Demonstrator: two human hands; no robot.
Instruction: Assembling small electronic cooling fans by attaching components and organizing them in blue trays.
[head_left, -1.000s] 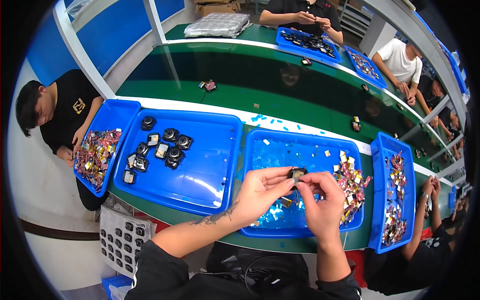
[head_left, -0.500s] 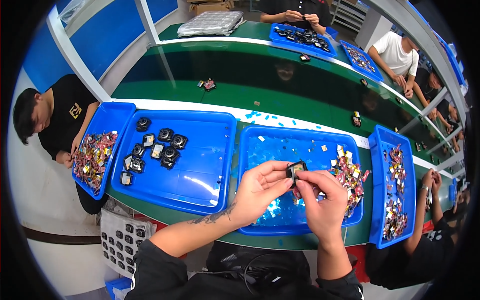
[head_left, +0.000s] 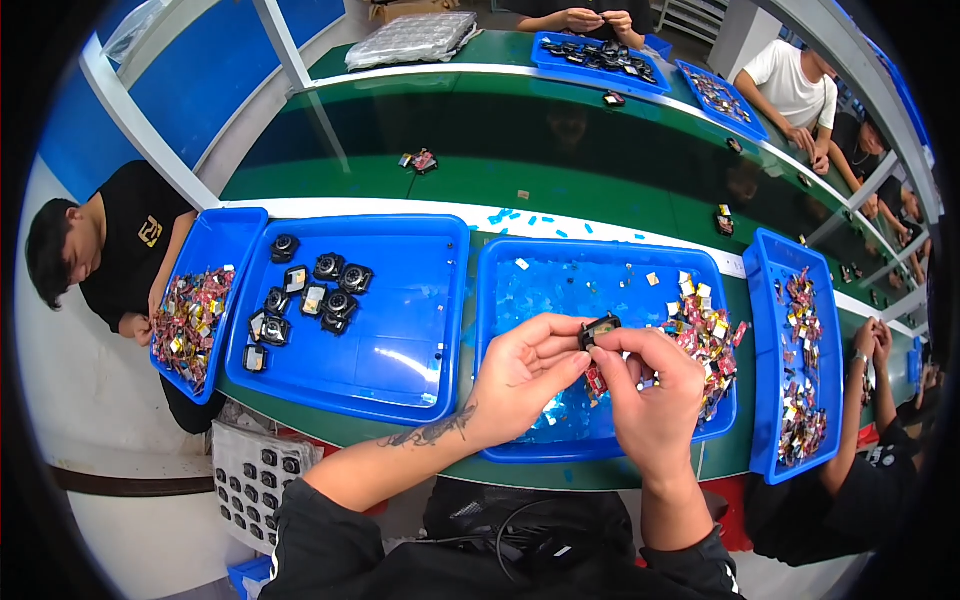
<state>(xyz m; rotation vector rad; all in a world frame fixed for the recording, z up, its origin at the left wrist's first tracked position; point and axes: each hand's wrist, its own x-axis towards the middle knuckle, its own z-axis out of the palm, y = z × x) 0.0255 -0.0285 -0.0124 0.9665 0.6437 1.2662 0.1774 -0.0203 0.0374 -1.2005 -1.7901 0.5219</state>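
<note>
A small black square casing (head_left: 600, 331) with a pale inner face is held up between my two hands, above a blue tray (head_left: 487, 330). My left hand (head_left: 530, 372) grips its left side, the fingers curled behind and the thumb in front. From the right, my right hand (head_left: 655, 385) pinches at the casing's lower edge with thumb and forefinger. What lies between those fingertips is too small to tell. Under my hands, the tray has blue film scraps and a heap of small red, yellow and white parts (head_left: 708, 330) along its right side.
Left of that stands a blue tray (head_left: 400, 405) with several black casings (head_left: 340, 303). Blue trays of small parts flank both, at far left (head_left: 245, 222) and right (head_left: 768, 400). Beyond runs a green surface (head_left: 470, 140) with scattered pieces. Co-workers sit around; metal posts rise nearby.
The casing has tilted between my fingers, and my right hand has shifted slightly to the right. The whole view has moved a little; the trays look unchanged.
</note>
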